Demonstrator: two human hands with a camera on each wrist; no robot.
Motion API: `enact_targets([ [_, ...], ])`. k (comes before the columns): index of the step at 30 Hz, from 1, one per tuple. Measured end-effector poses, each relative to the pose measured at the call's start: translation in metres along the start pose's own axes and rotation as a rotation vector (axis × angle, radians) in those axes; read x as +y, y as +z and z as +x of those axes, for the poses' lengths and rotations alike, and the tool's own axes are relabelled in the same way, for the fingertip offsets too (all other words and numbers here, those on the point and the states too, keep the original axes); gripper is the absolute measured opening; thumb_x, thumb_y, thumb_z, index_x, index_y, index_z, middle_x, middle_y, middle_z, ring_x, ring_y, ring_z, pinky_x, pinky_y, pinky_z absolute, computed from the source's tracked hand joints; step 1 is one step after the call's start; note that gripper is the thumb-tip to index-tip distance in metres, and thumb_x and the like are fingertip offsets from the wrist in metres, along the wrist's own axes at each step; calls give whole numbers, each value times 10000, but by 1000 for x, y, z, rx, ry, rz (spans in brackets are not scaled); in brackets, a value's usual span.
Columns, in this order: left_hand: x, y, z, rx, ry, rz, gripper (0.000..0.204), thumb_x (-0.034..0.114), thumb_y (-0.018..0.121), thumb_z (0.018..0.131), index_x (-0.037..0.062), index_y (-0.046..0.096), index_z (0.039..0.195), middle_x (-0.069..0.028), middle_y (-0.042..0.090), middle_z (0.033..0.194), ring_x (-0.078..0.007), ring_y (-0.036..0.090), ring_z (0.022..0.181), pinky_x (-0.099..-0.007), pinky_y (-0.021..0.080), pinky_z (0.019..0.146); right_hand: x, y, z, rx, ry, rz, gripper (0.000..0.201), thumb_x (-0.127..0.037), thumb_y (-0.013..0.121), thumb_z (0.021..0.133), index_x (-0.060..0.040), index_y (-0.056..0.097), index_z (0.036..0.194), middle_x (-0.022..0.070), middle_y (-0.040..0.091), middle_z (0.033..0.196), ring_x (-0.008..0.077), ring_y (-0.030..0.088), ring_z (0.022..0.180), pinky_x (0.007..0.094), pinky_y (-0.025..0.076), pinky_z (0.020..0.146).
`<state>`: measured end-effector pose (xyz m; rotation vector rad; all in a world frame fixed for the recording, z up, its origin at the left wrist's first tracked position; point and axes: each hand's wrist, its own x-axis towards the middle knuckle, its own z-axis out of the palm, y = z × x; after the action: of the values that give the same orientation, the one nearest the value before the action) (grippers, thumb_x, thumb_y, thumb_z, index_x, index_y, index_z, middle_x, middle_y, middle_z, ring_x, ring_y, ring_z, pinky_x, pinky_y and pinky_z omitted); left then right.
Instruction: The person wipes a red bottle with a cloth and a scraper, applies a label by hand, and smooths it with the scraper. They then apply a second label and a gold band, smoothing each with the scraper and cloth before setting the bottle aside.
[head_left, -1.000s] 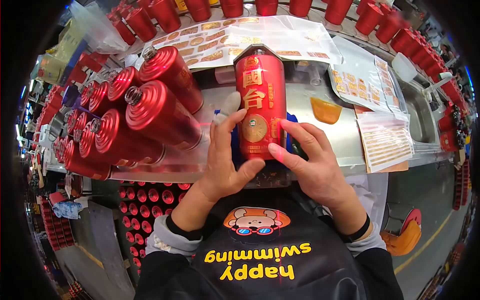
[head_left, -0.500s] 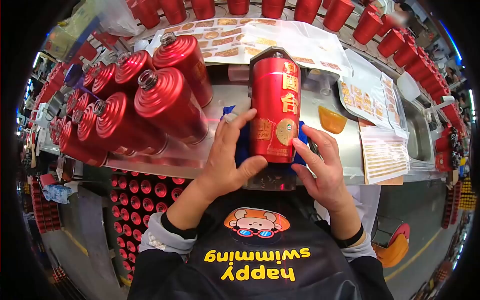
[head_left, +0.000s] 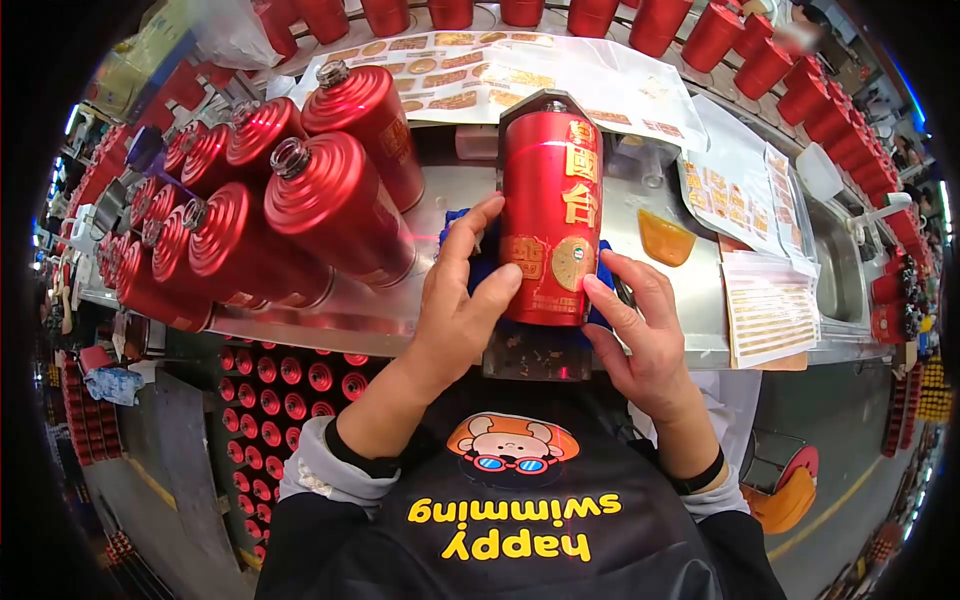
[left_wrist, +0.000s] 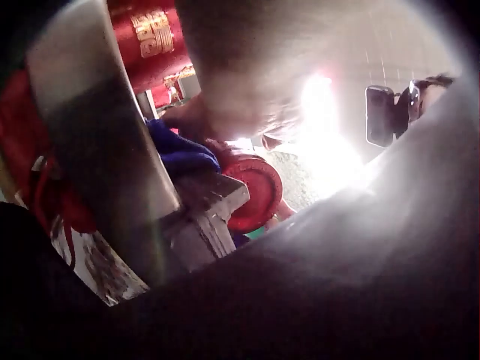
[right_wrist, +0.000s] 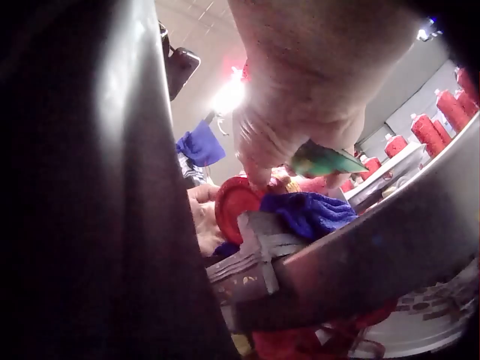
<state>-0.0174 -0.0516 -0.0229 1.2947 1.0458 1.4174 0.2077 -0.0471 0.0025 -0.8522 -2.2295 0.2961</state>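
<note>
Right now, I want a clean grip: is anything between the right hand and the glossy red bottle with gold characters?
Nothing visible: the right hand has a fingertip on the side of the bottle. Blue cloth and a green object show close by, not blocking that contact.

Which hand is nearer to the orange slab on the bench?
Right. The right hand is on the same side of the red bottle as the orange slab; the left hand is on the bottle's opposite side.

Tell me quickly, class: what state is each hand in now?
Left hand: open, fairly straight fingers touching the red bottle.
Right hand: closed on a green thing, fingertips at the bottle.
</note>
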Motion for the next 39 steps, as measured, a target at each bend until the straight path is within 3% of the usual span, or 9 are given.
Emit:
enact_targets([
  [6, 13, 3, 0, -37, 226, 514, 775, 237, 694, 824, -27, 324, 1452, -237, 399, 1464, -351, 399, 1353, -428, 297, 1129, 0, 0, -1, -1, 8, 17, 617, 26, 768, 687, -105, 633, 1275, 184, 541, 1329, 375, 535, 1152, 437, 469, 954],
  [14, 7, -10, 3, -39, 64, 159, 652, 210, 659, 870, -28, 396, 1417, -233, 481, 1401, -337, 460, 1309, -413, 336, 1103, 1, 1, -2, -2, 11, 16, 616, 25, 765, 691, -103, 628, 1278, 185, 538, 1333, 378, 528, 1160, 437, 465, 961],
  [20, 5, -2, 2, -71, 139, 389, 788, 337, 697, 897, -20, 290, 1469, -235, 384, 1466, -346, 372, 1363, -431, 281, 1133, 1, 1, -2, -3, 11, 23, 614, 28, 761, 692, -106, 630, 1276, 186, 537, 1333, 381, 526, 1163, 440, 463, 964],
  [29, 7, -11, 3, -221, 111, 267, 867, 323, 692, 899, -29, 182, 1505, -238, 239, 1539, -337, 244, 1441, -412, 189, 1178, 2, 0, -2, -12, 6, 32, 612, 35, 750, 712, -104, 618, 1293, 204, 525, 1343, 386, 525, 1183, 434, 460, 978],
  [32, 8, -15, 3, -259, 69, 182, 896, 318, 700, 882, -23, 165, 1514, -242, 249, 1536, -365, 238, 1449, -461, 176, 1183, 4, 2, -6, 77, 55, 93, 635, 58, 733, 734, -54, 569, 1337, 233, 527, 1330, 380, 547, 1176, 418, 471, 969],
  [33, 14, -15, 0, -262, 125, 377, 909, 343, 706, 873, -21, 175, 1514, -245, 274, 1521, -377, 265, 1433, -485, 176, 1179, 4, 3, -7, 146, 118, 166, 576, 77, 720, 750, 3, 562, 1298, 240, 574, 1267, 373, 580, 1148, 404, 483, 957],
  [36, 27, -8, -9, -233, 313, 853, 950, 429, 717, 843, -13, 208, 1513, -249, 356, 1471, -406, 350, 1373, -550, 177, 1165, 4, 3, -17, 251, 468, 536, 465, 77, 724, 759, 13, 591, 1201, 198, 635, 1150, 352, 608, 1085, 397, 498, 924],
  [37, 22, -5, -8, -193, 387, 942, 965, 464, 717, 832, -10, 221, 1511, -249, 385, 1450, -413, 380, 1346, -568, 178, 1158, 0, -1, -13, 230, 452, 455, 407, 79, 734, 729, -18, 606, 1102, 157, 651, 1054, 342, 611, 1004, 403, 506, 857],
  [39, 11, -4, -6, -129, 514, 1042, 1025, 586, 686, 798, -13, 251, 1507, -245, 476, 1383, -410, 477, 1248, -589, 193, 1141, 10, 1, 1, 195, 72, 305, 446, 82, 739, 677, -28, 601, 1085, 143, 641, 1031, 334, 602, 951, 406, 499, 814],
])
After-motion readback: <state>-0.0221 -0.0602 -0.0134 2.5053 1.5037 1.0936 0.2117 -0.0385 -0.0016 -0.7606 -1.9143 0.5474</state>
